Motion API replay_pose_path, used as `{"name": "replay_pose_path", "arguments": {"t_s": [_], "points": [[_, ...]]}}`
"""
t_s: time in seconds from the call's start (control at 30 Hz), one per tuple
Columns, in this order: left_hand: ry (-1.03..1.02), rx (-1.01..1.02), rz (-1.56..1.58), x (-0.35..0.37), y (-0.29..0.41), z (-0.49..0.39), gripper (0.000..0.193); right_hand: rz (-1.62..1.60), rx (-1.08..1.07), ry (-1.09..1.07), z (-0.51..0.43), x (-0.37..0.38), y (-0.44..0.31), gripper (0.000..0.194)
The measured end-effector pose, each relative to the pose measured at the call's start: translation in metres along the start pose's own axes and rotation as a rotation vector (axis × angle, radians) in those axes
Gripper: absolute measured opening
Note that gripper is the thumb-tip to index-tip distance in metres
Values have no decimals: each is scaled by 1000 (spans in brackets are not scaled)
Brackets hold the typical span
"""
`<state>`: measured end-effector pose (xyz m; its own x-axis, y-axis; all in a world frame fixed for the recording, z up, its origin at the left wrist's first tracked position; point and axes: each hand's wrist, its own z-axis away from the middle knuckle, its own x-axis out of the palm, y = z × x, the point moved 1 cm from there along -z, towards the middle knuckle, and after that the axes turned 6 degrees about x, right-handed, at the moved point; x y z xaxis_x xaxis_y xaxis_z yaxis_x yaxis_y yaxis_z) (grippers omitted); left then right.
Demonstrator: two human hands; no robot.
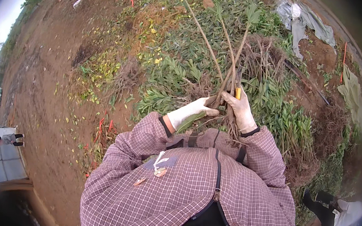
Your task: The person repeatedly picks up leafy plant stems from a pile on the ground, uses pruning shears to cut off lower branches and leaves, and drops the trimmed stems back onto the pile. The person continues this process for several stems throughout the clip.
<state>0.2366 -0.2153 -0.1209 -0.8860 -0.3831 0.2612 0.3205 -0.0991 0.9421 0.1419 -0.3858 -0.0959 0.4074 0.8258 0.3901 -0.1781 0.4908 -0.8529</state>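
Both of my hands wear off-white work gloves and meet in front of my waist. My left hand (193,109) closes around the lower part of a bare-rooted plant stem (207,42). A long green leaf (190,122) hangs below that palm. Gripped in my right hand (241,110) are more woody stems (238,53) with leafy tips, their roots (231,126) hanging beneath. A yellow-handled tool (237,93) with a dark upper end also sits in the right hand; its exact kind is partly hidden by the fingers.
Uprooted leafy plants (190,42) cover the ground ahead, with bundled roots (265,57) among them. Grey plastic sheeting (311,22) lies at the far right. Another person (332,210) is close at lower right, and a person (12,139) stands far left near a pale structure (2,158).
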Motion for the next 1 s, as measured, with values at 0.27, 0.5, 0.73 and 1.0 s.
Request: {"name": "replay_pose_path", "arguments": {"t_s": [0.27, 0.5, 0.73, 1.0], "points": [[98, -43, 107, -2, 20, 10, 48, 202, -49, -32, -3, -10, -4, 38], [76, 70, 70, -21, 14, 15, 30, 551, -164, 140, -18, -22, -3, 42], [543, 208, -371, -52, -5, 18, 29, 409, -52, 228, -21, -39, -13, 45], [421, 298, 202, 26, -39, -12, 61, 12, -109, 136, -34, 17, 23, 36]]}}
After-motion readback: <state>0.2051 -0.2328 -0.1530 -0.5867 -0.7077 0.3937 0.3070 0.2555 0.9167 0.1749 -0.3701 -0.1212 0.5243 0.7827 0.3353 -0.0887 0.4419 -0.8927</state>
